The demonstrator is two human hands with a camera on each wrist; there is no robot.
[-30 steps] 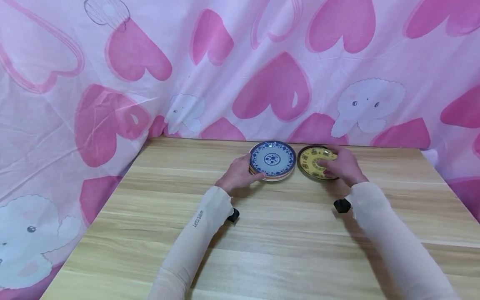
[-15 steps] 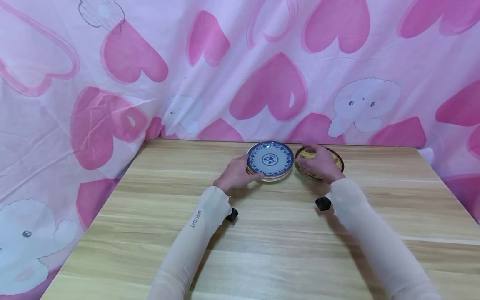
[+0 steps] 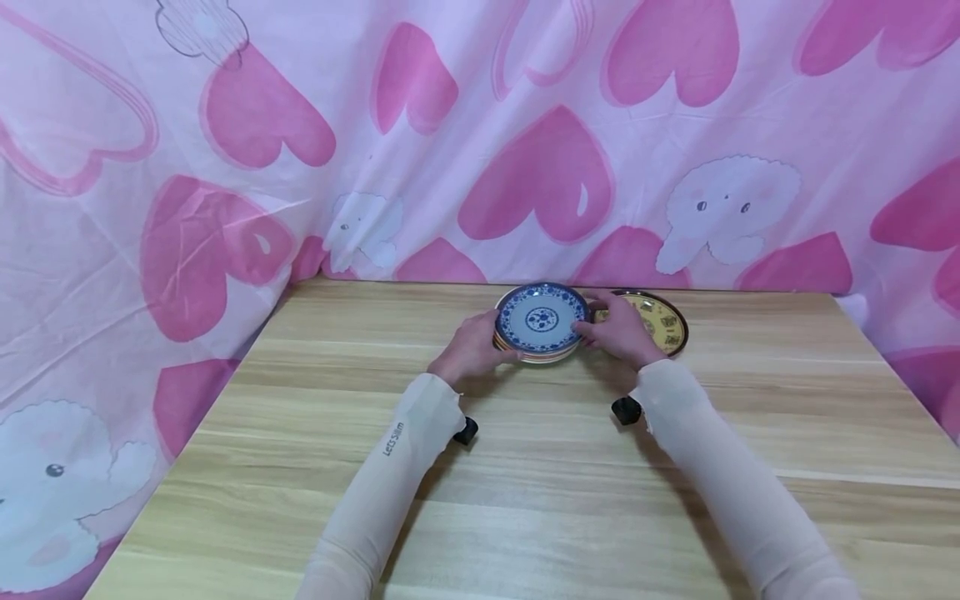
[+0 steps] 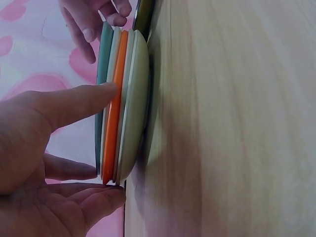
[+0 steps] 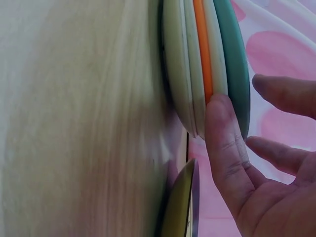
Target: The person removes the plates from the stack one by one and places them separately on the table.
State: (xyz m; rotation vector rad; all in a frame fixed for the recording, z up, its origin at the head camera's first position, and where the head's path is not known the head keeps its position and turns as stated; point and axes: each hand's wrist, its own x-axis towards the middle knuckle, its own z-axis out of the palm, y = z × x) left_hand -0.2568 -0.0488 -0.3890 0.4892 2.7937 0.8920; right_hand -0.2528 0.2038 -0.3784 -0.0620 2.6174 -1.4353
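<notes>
A stack of several plates (image 3: 543, 308) stands near the table's back edge, a white plate with a blue floral rim on top. Teal, cream and orange edges show along its side in both wrist views. My left hand (image 3: 472, 343) grips the stack from its left, thumb along the near side and fingers at the far side. At the stack's right edge is my right hand (image 3: 622, 332); one digit touches the plates' rims and other fingers extend loosely above the top plate. Behind that hand lies a yellow patterned plate (image 3: 666, 323) with a dark rim, partly hidden.
The wood-grain table (image 3: 525, 500) carries the stack and the yellow plate side by side. Right behind its back edge hangs a pink curtain (image 3: 540, 175) with hearts, which also covers the left side. A small black device (image 3: 626, 410) sits under the right wrist.
My right hand has moved left, from over the yellow plate to the right edge of the stack. The left hand keeps its place on the stack.
</notes>
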